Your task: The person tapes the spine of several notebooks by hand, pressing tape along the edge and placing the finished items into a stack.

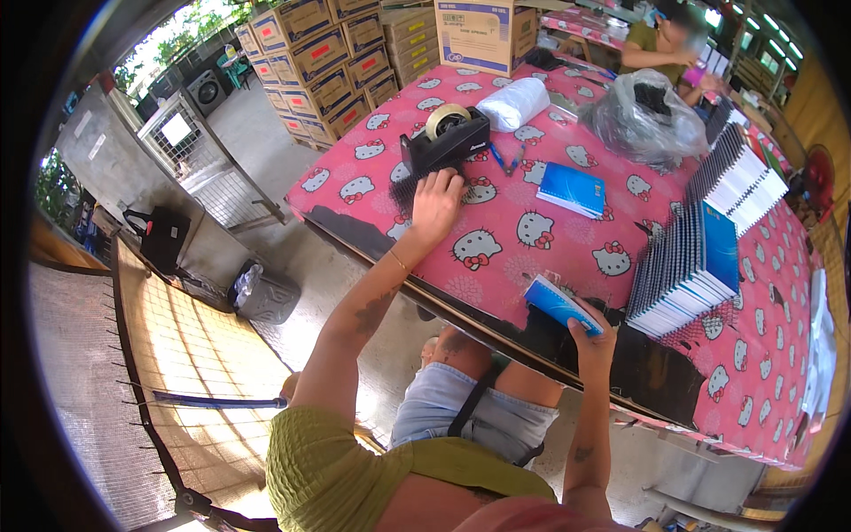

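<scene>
My left hand (pixel 436 209) reaches across the table with its fingers curled down at a dark pile of black binding coils (pixel 406 190). Whatever its fingertips pinch is hidden. Just beyond it stands a black tape dispenser (pixel 452 146) with a roll of tape. Close to the table's near edge, my right hand (pixel 592 340) grips a small blue notebook (pixel 562 307), thumb on the cover. Another blue spiral notebook (pixel 572 189) lies flat farther back. To the right of my right hand rises a stack of spiral notebooks (pixel 678 279), with a blue cover showing.
A blue-handled tool (pixel 507 160), a white roll (pixel 514 104) and a clear plastic bag (pixel 645 120) lie farther back. More spiral notebooks (pixel 736 173) stand at right. A carton (pixel 483 35) sits at the far edge; a person (pixel 651 53) works beyond. The pink tablecloth (pixel 496 284) is torn near me.
</scene>
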A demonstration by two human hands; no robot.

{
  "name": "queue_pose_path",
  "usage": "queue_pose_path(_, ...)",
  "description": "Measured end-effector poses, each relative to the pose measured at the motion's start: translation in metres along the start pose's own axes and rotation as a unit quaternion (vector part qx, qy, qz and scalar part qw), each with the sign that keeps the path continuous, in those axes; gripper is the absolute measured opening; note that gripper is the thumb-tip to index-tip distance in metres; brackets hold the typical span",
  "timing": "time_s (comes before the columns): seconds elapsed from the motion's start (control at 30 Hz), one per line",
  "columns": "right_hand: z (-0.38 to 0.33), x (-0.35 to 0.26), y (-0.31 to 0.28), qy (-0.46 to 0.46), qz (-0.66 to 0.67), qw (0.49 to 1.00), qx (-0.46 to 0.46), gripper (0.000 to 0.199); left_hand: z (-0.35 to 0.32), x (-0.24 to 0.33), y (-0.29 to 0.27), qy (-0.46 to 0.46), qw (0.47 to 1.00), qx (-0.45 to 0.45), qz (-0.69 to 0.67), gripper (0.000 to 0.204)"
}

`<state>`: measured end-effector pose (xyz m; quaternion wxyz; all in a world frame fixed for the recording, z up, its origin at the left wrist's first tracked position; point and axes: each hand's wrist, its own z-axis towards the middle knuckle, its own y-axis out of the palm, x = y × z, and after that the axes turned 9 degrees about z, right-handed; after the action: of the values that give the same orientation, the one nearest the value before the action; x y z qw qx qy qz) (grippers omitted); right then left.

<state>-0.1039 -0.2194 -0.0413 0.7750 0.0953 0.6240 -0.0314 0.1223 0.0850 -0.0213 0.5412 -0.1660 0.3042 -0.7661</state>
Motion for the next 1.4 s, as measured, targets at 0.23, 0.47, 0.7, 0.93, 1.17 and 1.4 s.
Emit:
queue_pose_path(0.23,0.001,0.002,0.002,0.002,0.015,1.0,-0.023,0.027,-0.052,0.122,-0.083,-0.167,0.846,-0.031,-0.505,0.015)
queue_pose_path(0.47,-0.001,0.003,0.001,0.0,-0.013,1.0,-0.026,0.024,-0.049,0.127,-0.113,-0.288,0.737,-0.201,-0.577,0.018)
queue_pose_path(0.7,-0.003,0.01,0.001,-0.012,-0.024,0.999,-0.025,0.023,-0.058,0.121,-0.106,0.011,0.936,-0.067,-0.346,0.03)
queue_pose_path(0.93,-0.004,0.005,0.002,-0.021,-0.051,0.998,-0.018,0.023,-0.059,0.114,-0.105,0.0,0.945,-0.044,-0.325,0.025)
queue_pose_path(1.17,-0.006,0.003,0.003,-0.025,-0.024,0.999,-0.039,0.022,-0.054,0.113,-0.101,0.003,0.928,-0.104,-0.358,0.023)
queue_pose_path(1.4,-0.006,0.006,0.003,-0.02,-0.032,0.999,-0.021,0.021,-0.054,0.109,-0.102,0.01,0.905,-0.094,-0.415,0.02)
